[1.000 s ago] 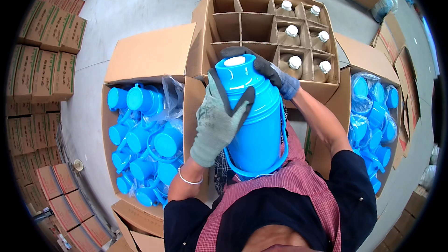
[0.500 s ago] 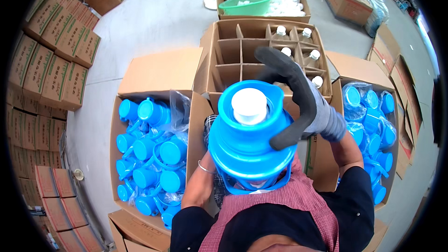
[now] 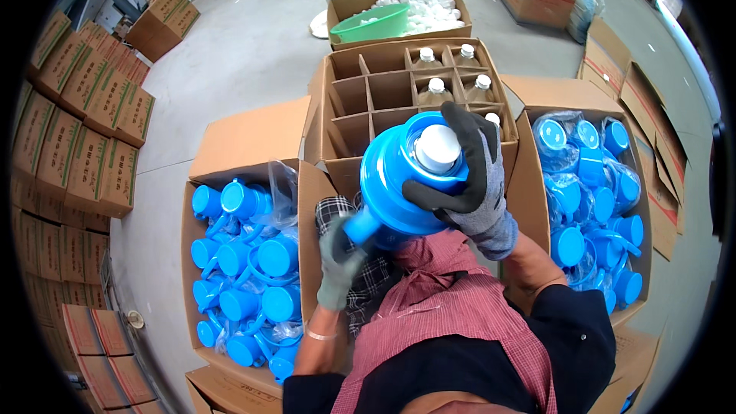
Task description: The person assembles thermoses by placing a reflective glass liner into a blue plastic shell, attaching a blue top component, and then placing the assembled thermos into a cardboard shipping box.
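A blue thermos flask with a white stopper leans toward the right in front of my lap. My right hand, in a grey and black glove, is closed around its upper rim, thumb on the near side and fingers on the far side. The flask's handle sticks out toward the lower left. Right beside that handle is my left hand, in a grey glove. It is smeared by motion, and its fingers are partly hidden behind the handle and flask.
Ahead stands a divided carton with several white-capped bottles. Open cartons of blue thermos parts flank me, left and right. Farther off is a box with a green basin and white pieces. Cartons are stacked at left.
The flask has tipped to the right, and its handle now points lower left. My right hand has closed on the rim. My left hand has come into view from behind the flask.
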The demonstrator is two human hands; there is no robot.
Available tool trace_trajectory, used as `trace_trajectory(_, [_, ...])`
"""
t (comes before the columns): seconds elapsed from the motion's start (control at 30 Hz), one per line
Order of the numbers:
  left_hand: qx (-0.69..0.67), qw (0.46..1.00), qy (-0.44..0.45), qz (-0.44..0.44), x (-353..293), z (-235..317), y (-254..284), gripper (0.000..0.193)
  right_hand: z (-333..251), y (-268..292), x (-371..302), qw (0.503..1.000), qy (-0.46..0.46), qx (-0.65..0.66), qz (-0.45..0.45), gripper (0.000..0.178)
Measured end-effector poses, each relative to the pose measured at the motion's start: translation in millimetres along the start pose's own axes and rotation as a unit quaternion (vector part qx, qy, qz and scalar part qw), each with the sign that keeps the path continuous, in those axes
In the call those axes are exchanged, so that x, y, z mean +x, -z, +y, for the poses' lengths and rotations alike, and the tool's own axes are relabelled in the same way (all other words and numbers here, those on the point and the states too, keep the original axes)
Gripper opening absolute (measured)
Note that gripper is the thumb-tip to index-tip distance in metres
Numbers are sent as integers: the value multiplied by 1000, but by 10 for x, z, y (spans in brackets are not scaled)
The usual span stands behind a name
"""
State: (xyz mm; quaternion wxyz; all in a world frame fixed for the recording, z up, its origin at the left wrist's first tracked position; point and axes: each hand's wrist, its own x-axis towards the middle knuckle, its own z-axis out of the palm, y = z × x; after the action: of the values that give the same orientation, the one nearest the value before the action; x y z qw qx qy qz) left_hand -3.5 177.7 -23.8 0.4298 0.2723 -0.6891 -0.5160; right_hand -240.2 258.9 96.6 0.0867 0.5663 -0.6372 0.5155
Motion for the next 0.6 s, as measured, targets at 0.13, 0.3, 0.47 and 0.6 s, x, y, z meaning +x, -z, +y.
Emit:
trace_trajectory(0.13, [98, 964, 40, -245, -102, 494, 31, 32, -116, 2, -60, 996, 84, 10, -31, 108])
trace_trajectory(0.3, [40, 981, -10, -191, -16, 212, 345, 31, 87, 228, 431, 948, 225, 99, -203, 101])
trace_trajectory(0.47, [0, 953, 191, -237, 101, 308, 108, 42, 71, -95, 491, 932, 232, -27, -277, 67])
trace_trajectory(0.6, [72, 953, -24, -294, 45, 398, -651, 51, 191, -380, 551, 963, 83, -155, -204, 60])
